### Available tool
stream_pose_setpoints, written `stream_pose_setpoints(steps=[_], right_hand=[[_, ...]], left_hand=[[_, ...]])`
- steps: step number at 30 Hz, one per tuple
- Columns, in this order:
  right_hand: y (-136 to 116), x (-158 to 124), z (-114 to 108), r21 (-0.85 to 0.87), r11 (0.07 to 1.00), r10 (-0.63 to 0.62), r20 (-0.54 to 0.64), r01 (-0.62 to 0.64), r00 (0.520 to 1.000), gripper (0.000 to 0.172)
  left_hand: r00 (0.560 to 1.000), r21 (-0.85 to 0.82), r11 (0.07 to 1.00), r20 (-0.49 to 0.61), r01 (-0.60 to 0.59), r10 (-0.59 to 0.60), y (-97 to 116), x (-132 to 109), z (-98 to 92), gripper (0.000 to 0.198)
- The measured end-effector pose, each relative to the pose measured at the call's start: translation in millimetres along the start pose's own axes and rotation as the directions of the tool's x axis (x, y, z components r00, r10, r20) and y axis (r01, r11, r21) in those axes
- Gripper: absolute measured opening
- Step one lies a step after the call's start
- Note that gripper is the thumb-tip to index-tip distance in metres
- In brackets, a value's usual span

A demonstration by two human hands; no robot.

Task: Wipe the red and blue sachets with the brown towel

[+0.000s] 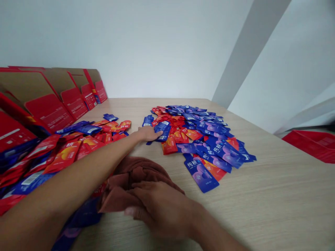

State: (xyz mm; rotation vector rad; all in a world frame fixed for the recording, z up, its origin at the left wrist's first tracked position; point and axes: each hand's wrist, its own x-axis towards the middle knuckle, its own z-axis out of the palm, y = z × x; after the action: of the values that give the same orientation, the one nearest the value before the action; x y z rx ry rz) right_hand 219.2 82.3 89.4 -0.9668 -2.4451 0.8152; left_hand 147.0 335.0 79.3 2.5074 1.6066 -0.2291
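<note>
My left hand [148,133] reaches to the left side of a mixed pile of sachets, its thumb pressed on a blue sachet [163,129] and its other fingers mostly hidden. Nearer to me, my right hand [164,205] is closed on a crumpled brown cloth [131,174], which is bunched on the table. The pile beside the left hand has blue sachets [222,146] on its right and red-orange sachets [170,143] on its left. A second heap of red sachets [65,151] and blue ones lies left of my left forearm, which covers part of it.
Several open red cartons [44,111] with brown insides stand in a row along the left side. A red item [311,143] shows at the right edge. The wooden table [261,202] meets a white wall [157,52] at the back.
</note>
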Motion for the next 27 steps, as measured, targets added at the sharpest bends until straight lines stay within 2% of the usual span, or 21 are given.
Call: stream_pose_setpoints(steps=[2, 6, 9, 12, 17, 21, 24, 27], right_hand=[[2, -2, -6, 0.071, 0.997, 0.019, -0.025, -0.017, 1.0, 0.036], [12, -3, -7, 0.183, 0.981, -0.035, -0.122, 0.057, 0.992, 0.035], [20, -2, -4, 0.262, 0.963, -0.032, -0.121, 0.063, 0.992, 0.042], [28, -1, -2, 0.315, 0.948, 0.002, -0.127, 0.038, 0.992, 0.048], [32, -1, -2, 0.382, 0.924, 0.039, -0.143, 0.019, 0.989, 0.049], [29, 0, -4, 0.465, 0.884, 0.018, -0.155, 0.057, 0.988, 0.051], [31, 1, -5, 0.508, 0.85, -0.045, -0.197, 0.141, 0.979, 0.054], [36, 2, -5, 0.546, 0.825, -0.041, -0.199, 0.145, 0.979, 0.053]], left_hand=[[0.999, 0.007, 0.999, 0.005, -0.031, 0.031, 9, -16, 1.9, 0.07], [0.993, 0.014, 0.993, 0.014, -0.12, 0.12, 24, -44, 7.5, 0.075], [0.985, 0.012, 0.985, 0.005, -0.172, 0.172, 27, -58, 13.3, 0.077], [0.979, -0.001, 0.979, -0.022, -0.205, 0.205, 23, -62, 16.7, 0.076], [0.958, -0.045, 0.959, -0.075, -0.281, 0.277, 7, -47, 0.0, 0.061], [0.966, -0.051, 0.982, -0.195, -0.184, 0.171, -11, -20, -18.3, 0.051], [0.979, -0.06, 0.989, -0.161, -0.133, 0.122, -22, -1, -16.8, 0.05], [0.986, -0.082, 0.99, -0.13, -0.118, 0.107, -28, 12, -5.0, 0.05]])
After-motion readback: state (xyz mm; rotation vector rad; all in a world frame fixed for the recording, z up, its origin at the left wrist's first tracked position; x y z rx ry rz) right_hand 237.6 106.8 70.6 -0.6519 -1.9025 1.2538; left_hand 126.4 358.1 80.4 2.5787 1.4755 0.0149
